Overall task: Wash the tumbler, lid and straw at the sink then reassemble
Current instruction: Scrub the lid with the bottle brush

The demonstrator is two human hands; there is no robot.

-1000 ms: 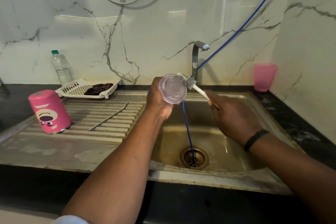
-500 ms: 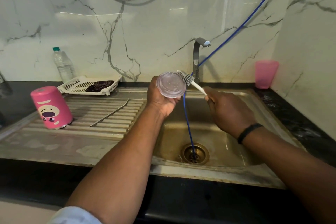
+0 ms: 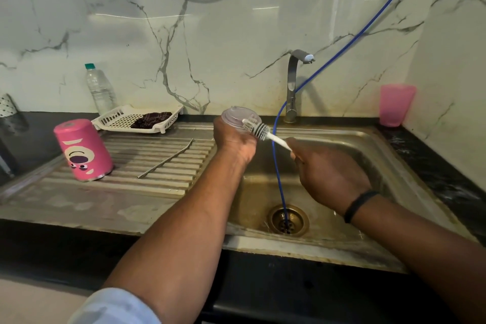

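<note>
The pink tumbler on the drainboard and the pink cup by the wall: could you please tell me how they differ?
The tumbler stands upside down on the ribbed drainboard; the cup stands mouth up on the dark counter. The tumbler is opaque with a cartoon face; the cup is plain and translucent. Both are pink and untouched.

The left hand (image 3: 234, 139) hides the lid's (image 3: 238, 119) lower edge. The brush (image 3: 259, 130) handle's end vanishes inside the right hand (image 3: 330, 173). At nine o'clock, the frame edge cuts a dark object (image 3: 9, 137). The blue hose (image 3: 278, 166) runs off at one o'clock.
</note>
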